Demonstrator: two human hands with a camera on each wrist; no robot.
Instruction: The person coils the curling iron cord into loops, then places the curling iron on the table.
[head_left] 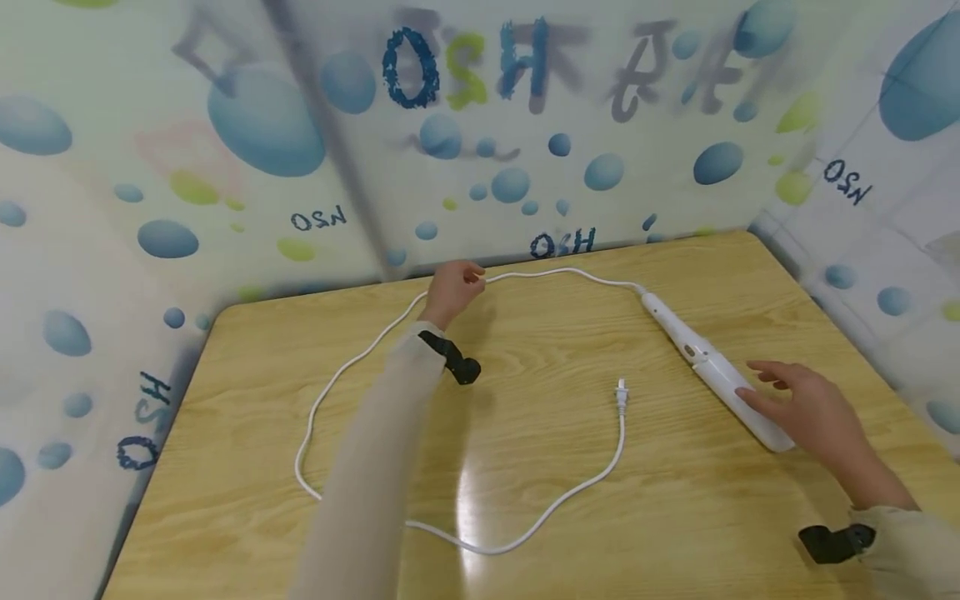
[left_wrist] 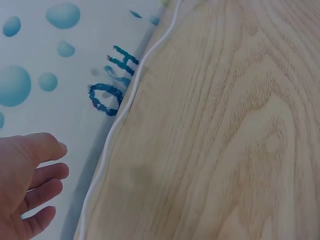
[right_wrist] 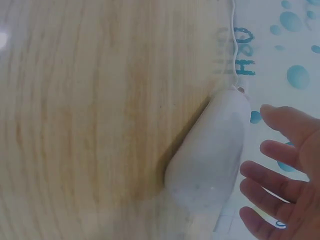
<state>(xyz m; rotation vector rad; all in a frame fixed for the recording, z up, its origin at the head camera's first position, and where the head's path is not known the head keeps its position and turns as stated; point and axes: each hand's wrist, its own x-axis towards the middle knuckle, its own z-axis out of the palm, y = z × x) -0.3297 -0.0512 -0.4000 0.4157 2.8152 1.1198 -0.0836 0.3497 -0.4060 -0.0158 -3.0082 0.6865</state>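
A long white hair-styling iron (head_left: 708, 367), apparently a hair straightener, lies slantwise on the right of the table. Its white cord (head_left: 540, 273) leaves the far end and loops round the left side, with the plug (head_left: 622, 397) lying near the middle. Close to the iron's broad near end is my right hand (head_left: 813, 412), fingers spread and apart from the white body (right_wrist: 210, 150) in the right wrist view. By the table's back edge my left hand (head_left: 453, 292) hovers near the cord, its fingers loosely bent. The left wrist view shows a gap between those fingers and the cord (left_wrist: 127, 105).
The wooden table (head_left: 525, 350) meets a wall (head_left: 480, 167) with blue and green spots along its back. Another wall panel (head_left: 892, 208) stands along the right side. A black wrist strap (head_left: 452, 357) is on the left sleeve, another (head_left: 836, 542) on the right.
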